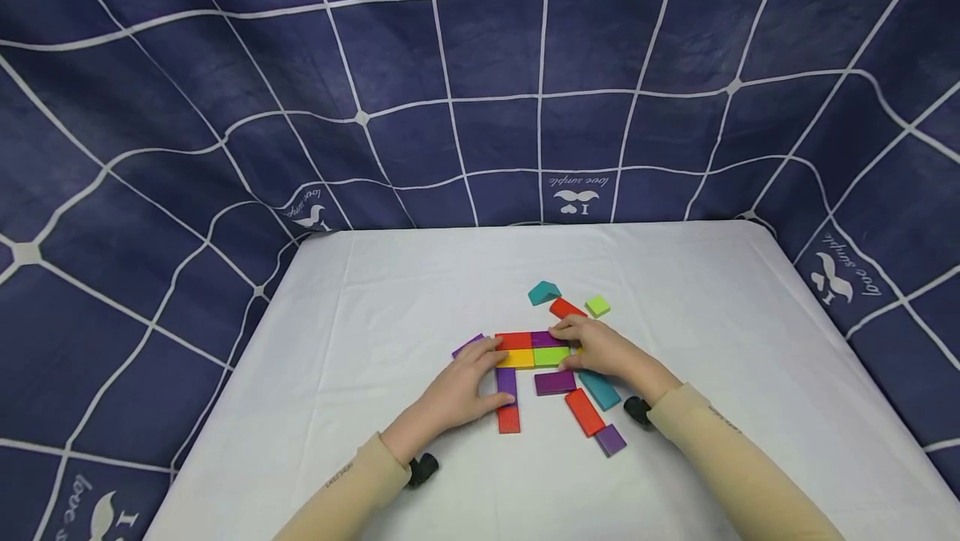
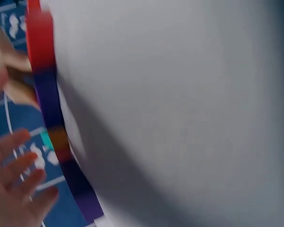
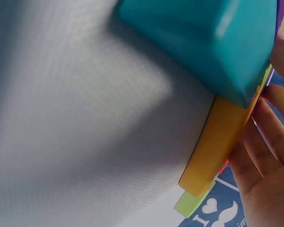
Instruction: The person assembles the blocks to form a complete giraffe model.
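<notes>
Flat coloured blocks lie together on the white table. My left hand (image 1: 461,387) rests at their left side, its fingertips at the ends of a red block (image 1: 514,341) and a yellow block (image 1: 519,359). Its thumb touches a blue-purple block (image 1: 507,387). My right hand (image 1: 603,349) is at the opposite side, fingertips at the right end of a purple block (image 1: 545,338) and thumb near a lime green block (image 1: 551,357). An orange-yellow block (image 3: 217,142) lies beside the right fingers in the right wrist view, mostly hidden under that hand from above. The left wrist view is blurred.
Near the right wrist lie a teal block (image 1: 600,391), a red block (image 1: 585,413) and a small purple block (image 1: 611,440). Behind the right hand are a teal piece (image 1: 543,293), a red block (image 1: 567,308) and a green square (image 1: 597,306). Blue cloth (image 1: 495,141) hangs behind.
</notes>
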Motion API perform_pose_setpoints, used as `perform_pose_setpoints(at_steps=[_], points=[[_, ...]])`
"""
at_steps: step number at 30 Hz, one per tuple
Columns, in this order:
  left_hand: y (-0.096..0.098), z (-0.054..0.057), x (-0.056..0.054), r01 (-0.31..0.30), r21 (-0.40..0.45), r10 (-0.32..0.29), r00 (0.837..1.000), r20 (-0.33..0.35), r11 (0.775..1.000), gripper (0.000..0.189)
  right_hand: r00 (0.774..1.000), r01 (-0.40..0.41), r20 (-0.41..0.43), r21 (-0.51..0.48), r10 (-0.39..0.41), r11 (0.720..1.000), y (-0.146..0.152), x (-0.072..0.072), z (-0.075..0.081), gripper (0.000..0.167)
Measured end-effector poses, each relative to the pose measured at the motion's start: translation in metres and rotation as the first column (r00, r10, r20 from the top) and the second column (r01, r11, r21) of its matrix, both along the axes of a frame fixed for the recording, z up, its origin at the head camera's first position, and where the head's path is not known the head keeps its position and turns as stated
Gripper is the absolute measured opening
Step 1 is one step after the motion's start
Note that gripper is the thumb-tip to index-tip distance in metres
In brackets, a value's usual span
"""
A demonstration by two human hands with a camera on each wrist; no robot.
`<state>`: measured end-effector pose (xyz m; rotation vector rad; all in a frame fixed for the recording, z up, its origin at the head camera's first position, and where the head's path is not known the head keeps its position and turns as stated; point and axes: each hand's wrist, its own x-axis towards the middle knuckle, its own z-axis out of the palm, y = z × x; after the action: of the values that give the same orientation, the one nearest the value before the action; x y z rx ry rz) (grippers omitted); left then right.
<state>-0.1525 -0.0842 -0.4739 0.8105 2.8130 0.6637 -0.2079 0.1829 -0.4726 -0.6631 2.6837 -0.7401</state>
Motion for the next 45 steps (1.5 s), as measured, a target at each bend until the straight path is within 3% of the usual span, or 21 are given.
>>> perform_pose_setpoints(at_steps=[4,7,12,45], points=[[-0.003,0.002,-0.016,0.068,-0.044,-0.063,0.993,0.105,0.997,0.097,1.0,0.002,0.004,-0.005,-0.002,1.0,0.001,0.0,-0.001,0.054],[-0.001,0.001,-0.024,0.107,-0.091,-0.096,0.988,0.123,0.99,0.112,1.0,0.0,0.001,-0.005,0.0,1.0,0.001,0.0,-0.001,0.054],[0.004,-0.002,-0.03,0.14,-0.169,-0.12,0.985,0.121,0.976,0.115,1.0,-0.007,-0.01,-0.009,0.007,1.0,0.001,0.0,-0.001,0.054],[0.003,-0.005,-0.022,0.127,-0.185,-0.109,0.988,0.105,0.974,0.112,0.999,-0.019,-0.03,0.014,0.019,1.0,-0.001,0.005,-0.004,0.054]])
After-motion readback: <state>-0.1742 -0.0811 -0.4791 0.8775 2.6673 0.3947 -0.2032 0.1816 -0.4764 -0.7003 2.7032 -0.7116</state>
